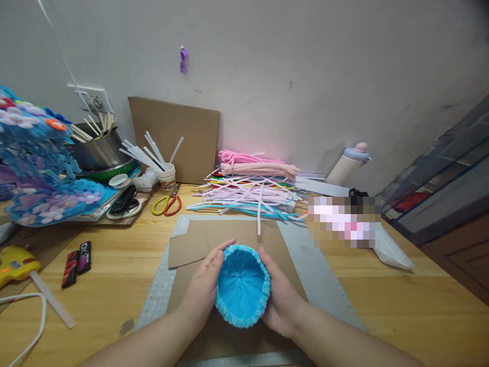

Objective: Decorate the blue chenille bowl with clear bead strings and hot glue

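A round, fuzzy blue bowl-shaped piece is held with its hollow side facing me, ribs running to its centre. My left hand wraps its left side, thumb and fingers near the rim. Around the right side curves my right hand, thumb up by the rim and the other fingers mostly hidden behind. Beneath them lies brown cardboard on a grey cutting mat, with a smaller cardboard piece at its upper left.
Scissors, a cup of white sticks and stacked pipe cleaners stand behind the mat. At left are a yellow glue gun, its cable and a blue flowered craft. A bottle leans against the wall.
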The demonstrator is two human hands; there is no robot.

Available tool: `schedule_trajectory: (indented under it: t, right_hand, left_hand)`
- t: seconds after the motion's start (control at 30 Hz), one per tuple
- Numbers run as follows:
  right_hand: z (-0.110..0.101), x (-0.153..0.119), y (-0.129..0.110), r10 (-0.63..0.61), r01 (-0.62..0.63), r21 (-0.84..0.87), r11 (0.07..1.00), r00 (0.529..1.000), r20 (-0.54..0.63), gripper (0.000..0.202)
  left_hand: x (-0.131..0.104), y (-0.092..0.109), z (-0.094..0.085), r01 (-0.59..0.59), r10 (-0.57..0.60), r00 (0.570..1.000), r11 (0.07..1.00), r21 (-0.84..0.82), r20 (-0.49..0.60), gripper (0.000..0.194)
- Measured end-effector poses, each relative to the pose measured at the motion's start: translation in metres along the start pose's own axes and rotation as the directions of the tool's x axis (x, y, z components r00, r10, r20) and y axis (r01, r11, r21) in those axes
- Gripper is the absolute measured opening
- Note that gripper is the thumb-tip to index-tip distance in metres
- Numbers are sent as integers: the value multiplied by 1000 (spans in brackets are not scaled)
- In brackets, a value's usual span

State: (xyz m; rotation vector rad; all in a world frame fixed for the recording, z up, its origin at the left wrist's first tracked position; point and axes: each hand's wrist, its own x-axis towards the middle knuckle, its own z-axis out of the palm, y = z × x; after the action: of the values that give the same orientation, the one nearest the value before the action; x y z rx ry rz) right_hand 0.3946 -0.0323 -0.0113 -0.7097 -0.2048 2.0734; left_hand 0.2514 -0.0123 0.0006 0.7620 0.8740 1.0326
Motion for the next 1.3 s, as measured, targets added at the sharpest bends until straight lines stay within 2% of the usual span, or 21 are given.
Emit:
schedule_trajectory:
  t: [0.13, 0.4, 0.57, 0.77, 0.9, 1.0, 1.07, 1.2, 1.27, 1.3]
  right_hand:
    - [2, -1, 2, -13, 11, -28, 1000, 999, -40, 53]
    - [4, -2, 3, -45, 35, -81, 996, 991, -124, 50]
    - [3, -1, -2, -16, 14, -34, 999, 997, -76, 51]
    - [-4, 0, -14, -174, 171, -42, 984, 979, -102, 48]
    - [-5, 2, -20, -254, 246, -76, 966, 961, -109, 43]
    - [-9, 6, -23, -257, 247, -84, 965, 956, -140, 44]
    - [-11, 8, -23, -181, 171, -83, 982, 974, -137, 49]
    - [-13, 7, -26, -57, 56, -24, 998, 997, -44, 56]
    - [-11, 5, -27, -37, 37, 15, 999, 999, 0, 57]
    - [-9, 4, -28, -30, 30, 30, 999, 999, 12, 57]
  left_hand:
    - [2, -6, -2, -21, 25, 999, 996, 89, -43, 52]
    - [4, -14, -5, -50, 54, 998, 983, 177, -17, 48]
    - [2, -9, -7, -66, 68, 998, 980, 189, -5, 44]
    - [6, -3, -12, -115, 115, 993, 985, 127, 8, 48]
    - [4, 2, -4, -133, 136, 990, 988, 77, -47, 57]
    - [3, 7, 7, -54, 58, 992, 998, 35, -113, 40]
    - [10, 8, 13, -14, 16, 981, 1000, 14, -195, 35]
    - [45, 22, 19, 49, -68, 929, 997, -61, -363, 34]
    - [67, 43, 18, 28, -69, 905, 994, -103, -421, 31]
    - [78, 57, 16, -21, -32, 900, 993, -116, -435, 32]
